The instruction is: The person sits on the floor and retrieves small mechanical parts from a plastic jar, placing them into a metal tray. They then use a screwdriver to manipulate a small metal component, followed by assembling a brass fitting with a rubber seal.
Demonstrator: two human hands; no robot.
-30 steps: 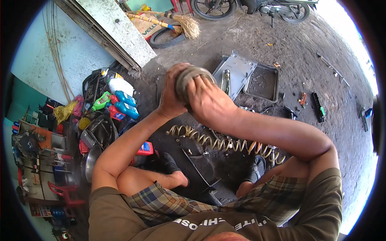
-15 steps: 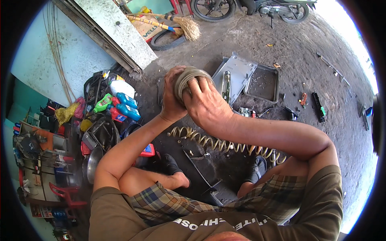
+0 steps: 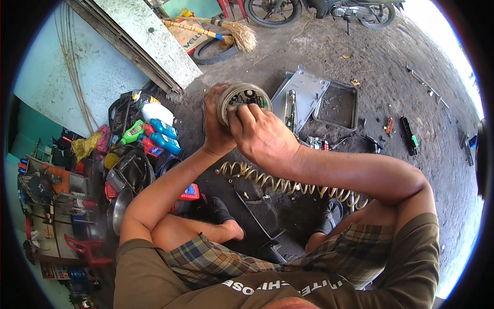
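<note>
My left hand [image 3: 216, 118] is wrapped round the side of a round, dull-coloured jar [image 3: 224, 107], its mouth tilted up toward me. Small dark and metallic parts [image 3: 249, 95] lie inside the jar; their exact kind is too small to tell. Over the near side of the opening is my right hand [image 3: 268, 135], with bent fingers reaching in at the rim. Those fingers are curled together, and whatever the tips pinch is hidden. Both hands are held up over the dark ground in front of my knees.
A coiled yellowish air hose [image 3: 280, 184] stretches across the ground below my forearms. Beyond the jar lie a grey panel [image 3: 304, 85] and a shallow metal tray [image 3: 356, 110] with small bits. Bottles [image 3: 163, 135] crowd the left. A motorbike [image 3: 329, 11] stands at the back.
My right hand has drawn back toward me from deep in the jar to its near rim. The jar's mouth now shows the small parts inside.
</note>
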